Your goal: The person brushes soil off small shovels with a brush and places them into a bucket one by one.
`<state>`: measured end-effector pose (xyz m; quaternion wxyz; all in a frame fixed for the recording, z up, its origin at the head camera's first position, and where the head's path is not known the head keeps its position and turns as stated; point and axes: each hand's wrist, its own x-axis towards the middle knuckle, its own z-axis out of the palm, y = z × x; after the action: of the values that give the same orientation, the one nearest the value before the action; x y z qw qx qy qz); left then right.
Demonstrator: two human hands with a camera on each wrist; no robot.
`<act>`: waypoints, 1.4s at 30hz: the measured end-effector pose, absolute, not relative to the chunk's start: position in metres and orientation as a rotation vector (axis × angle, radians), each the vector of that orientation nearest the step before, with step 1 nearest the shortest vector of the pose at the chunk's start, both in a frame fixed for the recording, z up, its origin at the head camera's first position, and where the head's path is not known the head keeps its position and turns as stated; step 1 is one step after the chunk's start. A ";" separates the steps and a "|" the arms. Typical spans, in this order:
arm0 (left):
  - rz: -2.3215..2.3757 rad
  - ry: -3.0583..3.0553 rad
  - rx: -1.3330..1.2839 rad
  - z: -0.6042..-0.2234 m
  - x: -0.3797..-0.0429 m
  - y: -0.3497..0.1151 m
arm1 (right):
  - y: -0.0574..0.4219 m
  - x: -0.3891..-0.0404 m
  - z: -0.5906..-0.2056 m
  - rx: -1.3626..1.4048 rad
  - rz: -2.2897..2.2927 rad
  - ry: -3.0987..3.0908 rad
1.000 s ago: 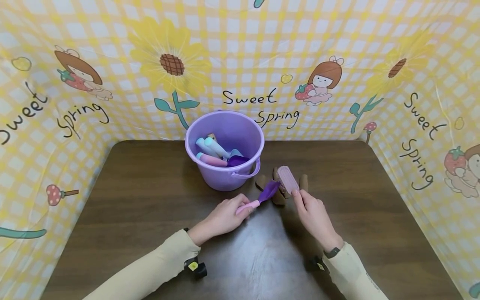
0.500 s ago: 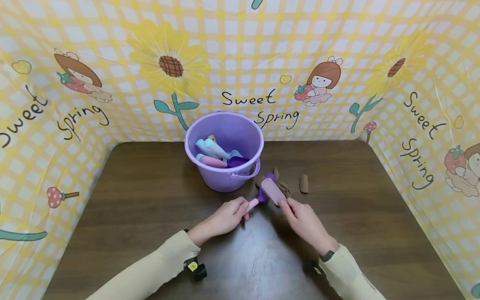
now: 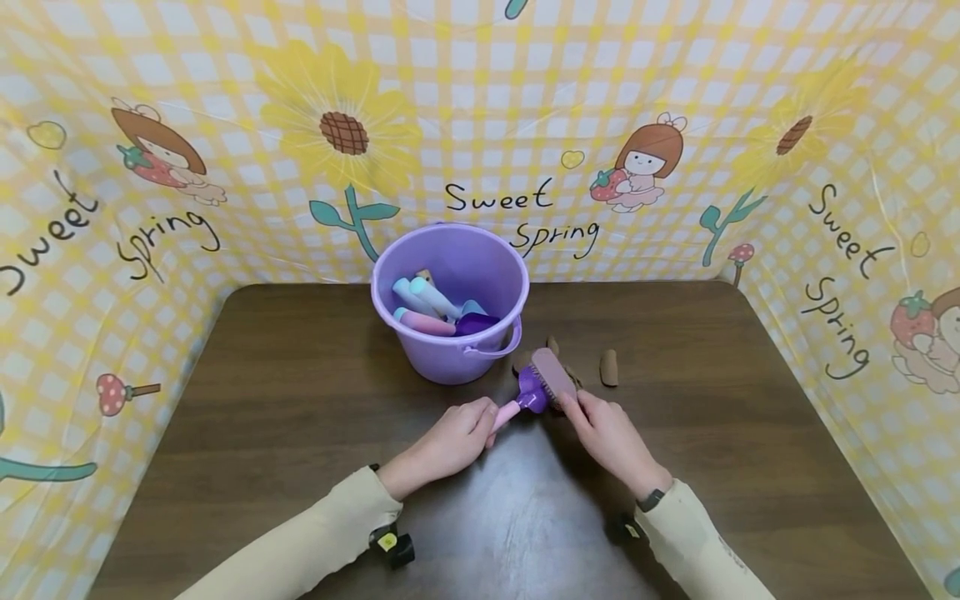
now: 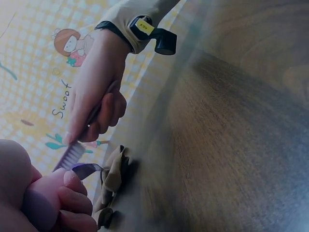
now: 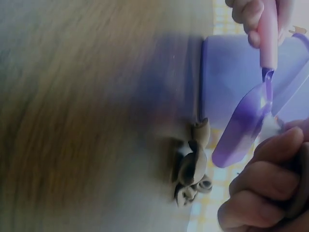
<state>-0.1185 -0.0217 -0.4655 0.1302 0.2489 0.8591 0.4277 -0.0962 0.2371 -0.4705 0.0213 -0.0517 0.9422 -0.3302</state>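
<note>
My left hand (image 3: 453,435) grips the pink handle of a small shovel with a purple blade (image 3: 531,390). In my right hand (image 3: 618,437) is a mauve brush (image 3: 553,371), its bristles down against or just over the blade; contact cannot be made out. The right wrist view shows the blade (image 5: 241,128) side-on, held above the table. Just behind the two tools lie several brown curled pieces (image 5: 192,166), partly hidden by them in the head view. A separate brown curled piece (image 3: 609,367) lies to their right.
A purple bucket (image 3: 442,360) stands behind my left hand, its handle hanging at the right side. Inside are several toy tools with blue and pink handles (image 3: 426,322). The brown wooden table (image 3: 285,433) meets a yellow checked cloth (image 3: 465,108) at the back and sides.
The brush has moved left, off the brown pieces and over the shovel's blade, then slightly up to the right. The shovel's blade has turned. Both hands keep their tools.
</note>
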 end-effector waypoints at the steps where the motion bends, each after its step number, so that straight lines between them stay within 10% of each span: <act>1: 1.239 2.500 0.727 -0.466 -0.118 -0.022 | 0.238 -0.097 -0.471 -0.133 -1.018 2.922; 42: 1.418 2.374 0.653 -0.475 -0.114 -0.021 | 0.248 -0.086 -0.471 -0.125 -1.065 2.923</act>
<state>-0.1137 -0.0210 -0.4750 0.1498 0.2272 0.8262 0.4934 -0.0859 0.2479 -0.4705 0.0143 -0.0401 0.9388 -0.3419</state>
